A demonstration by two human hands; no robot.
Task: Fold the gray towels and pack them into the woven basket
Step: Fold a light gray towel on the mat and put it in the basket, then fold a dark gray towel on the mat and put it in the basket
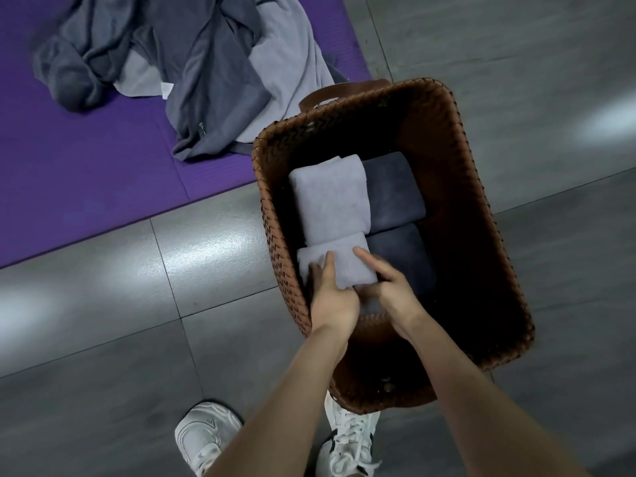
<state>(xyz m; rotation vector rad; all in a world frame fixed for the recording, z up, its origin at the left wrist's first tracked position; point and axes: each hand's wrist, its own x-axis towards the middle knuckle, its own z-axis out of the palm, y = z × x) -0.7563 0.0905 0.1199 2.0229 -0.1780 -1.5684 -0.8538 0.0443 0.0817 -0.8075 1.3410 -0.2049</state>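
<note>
A brown woven basket (481, 215) stands on the floor. Inside it lie two folded light gray towels and two folded dark gray towels. The far light one (328, 197) lies beside a dark one (395, 189). The near light towel (339, 266) lies beside the other dark one (402, 256). My left hand (332, 299) grips the near light towel at its left end, thumb on top. My right hand (390, 290) holds the same towel at its near right corner, fingers curled round its edge. Both hands reach inside the basket.
A pile of unfolded dark gray towels (192, 74) and a light gray towel (292, 63) lies on a purple mat (86, 187) at the upper left. Gray floor tiles surround the basket. My white shoes (203, 438) stand just below the basket.
</note>
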